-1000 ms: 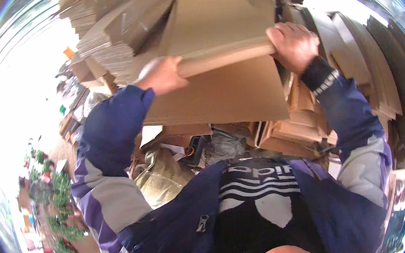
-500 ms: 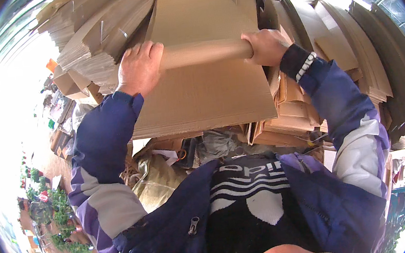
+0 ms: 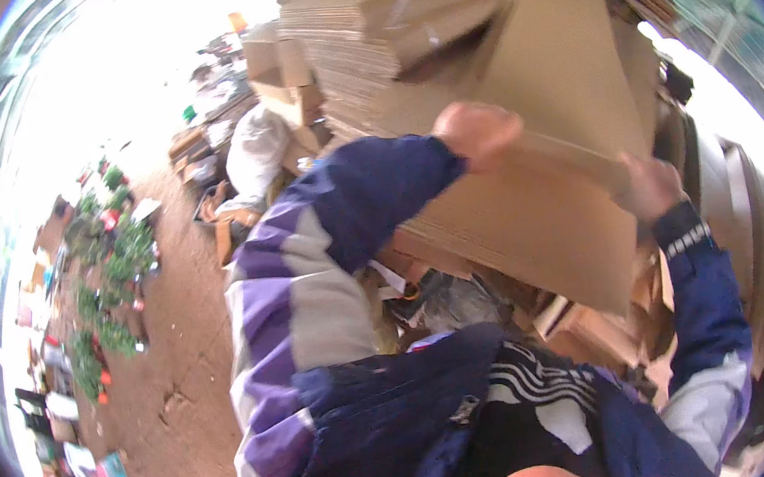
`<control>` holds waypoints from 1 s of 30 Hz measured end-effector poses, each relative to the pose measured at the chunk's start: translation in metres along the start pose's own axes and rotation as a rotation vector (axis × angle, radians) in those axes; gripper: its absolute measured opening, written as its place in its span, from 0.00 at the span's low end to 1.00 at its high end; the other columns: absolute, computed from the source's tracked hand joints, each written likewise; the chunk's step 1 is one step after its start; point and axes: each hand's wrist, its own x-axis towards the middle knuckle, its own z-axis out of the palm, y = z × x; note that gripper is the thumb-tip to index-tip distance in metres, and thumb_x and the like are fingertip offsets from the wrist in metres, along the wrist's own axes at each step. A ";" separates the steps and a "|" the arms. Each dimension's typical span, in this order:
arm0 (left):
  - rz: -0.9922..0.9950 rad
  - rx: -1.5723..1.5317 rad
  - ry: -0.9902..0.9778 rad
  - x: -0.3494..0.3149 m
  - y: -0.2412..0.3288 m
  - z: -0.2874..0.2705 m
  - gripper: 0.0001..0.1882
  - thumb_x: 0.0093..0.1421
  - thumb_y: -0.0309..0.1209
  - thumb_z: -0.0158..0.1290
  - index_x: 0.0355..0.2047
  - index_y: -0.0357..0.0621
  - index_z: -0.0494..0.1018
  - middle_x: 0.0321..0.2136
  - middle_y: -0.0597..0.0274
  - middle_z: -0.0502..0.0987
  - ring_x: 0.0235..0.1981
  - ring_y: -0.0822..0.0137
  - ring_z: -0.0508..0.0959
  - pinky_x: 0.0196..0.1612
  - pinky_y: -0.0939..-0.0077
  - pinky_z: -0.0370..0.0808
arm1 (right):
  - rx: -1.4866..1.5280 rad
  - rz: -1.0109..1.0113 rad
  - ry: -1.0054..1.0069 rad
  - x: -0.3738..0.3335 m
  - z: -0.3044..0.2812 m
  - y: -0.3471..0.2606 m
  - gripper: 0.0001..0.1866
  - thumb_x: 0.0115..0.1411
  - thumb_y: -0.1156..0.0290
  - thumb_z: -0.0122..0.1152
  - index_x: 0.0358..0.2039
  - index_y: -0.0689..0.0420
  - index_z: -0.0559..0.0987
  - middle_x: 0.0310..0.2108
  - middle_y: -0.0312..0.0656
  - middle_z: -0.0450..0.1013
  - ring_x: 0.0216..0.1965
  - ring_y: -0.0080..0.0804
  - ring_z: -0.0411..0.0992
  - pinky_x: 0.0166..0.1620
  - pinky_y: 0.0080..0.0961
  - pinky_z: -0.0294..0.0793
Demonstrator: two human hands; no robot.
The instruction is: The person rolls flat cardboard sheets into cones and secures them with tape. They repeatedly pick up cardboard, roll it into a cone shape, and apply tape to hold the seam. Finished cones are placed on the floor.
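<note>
Both hands are closed on the two ends of a tube-like brown cardboard piece [image 3: 571, 161], held slantwise between them. My left hand [image 3: 480, 135] grips its upper left end, and my right hand [image 3: 652, 188] its lower right end. Motion blur hides whether this piece is separate or a bent part of the cardboard around it. A large flat cardboard sheet [image 3: 531, 234] lies just below it, its near edge toward my chest. Beyond my hands, another broad cardboard panel [image 3: 563, 52] slopes away.
Stacked flattened cardboard [image 3: 343, 42] rises at the far left of the sheet, with more upright sheets [image 3: 754, 237] to the right. Open boxes [image 3: 283, 72] and a white sack [image 3: 256, 149] stand beside the stack. Potted plants [image 3: 127, 247] line the brown floor [image 3: 180, 353] at left.
My view has swung left and tilted, so the cardboard and both hands appear farther right and more floor shows. Both hands keep their grip on the cardboard piece.
</note>
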 end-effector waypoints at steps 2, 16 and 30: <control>-0.098 -0.153 -0.226 0.010 0.007 -0.009 0.21 0.50 0.38 0.59 0.45 0.47 0.72 0.29 0.50 0.79 0.33 0.46 0.81 0.33 0.49 0.78 | -0.089 -0.145 0.289 0.006 -0.001 0.003 0.28 0.46 0.62 0.74 0.48 0.52 0.74 0.36 0.47 0.77 0.39 0.51 0.77 0.41 0.45 0.75; -0.234 -0.415 -0.242 0.020 -0.004 0.041 0.25 0.52 0.41 0.58 0.47 0.39 0.73 0.42 0.44 0.80 0.45 0.45 0.81 0.47 0.50 0.77 | -0.288 -0.114 0.310 0.028 -0.004 -0.018 0.13 0.60 0.66 0.53 0.46 0.49 0.75 0.36 0.39 0.75 0.42 0.40 0.78 0.45 0.41 0.78; 0.050 -0.468 0.161 0.084 0.115 0.045 0.30 0.48 0.30 0.67 0.51 0.44 0.69 0.46 0.52 0.76 0.47 0.47 0.78 0.49 0.56 0.76 | -0.612 0.113 0.594 -0.156 -0.077 0.007 0.04 0.57 0.63 0.59 0.31 0.47 0.76 0.27 0.29 0.71 0.32 0.27 0.76 0.35 0.26 0.72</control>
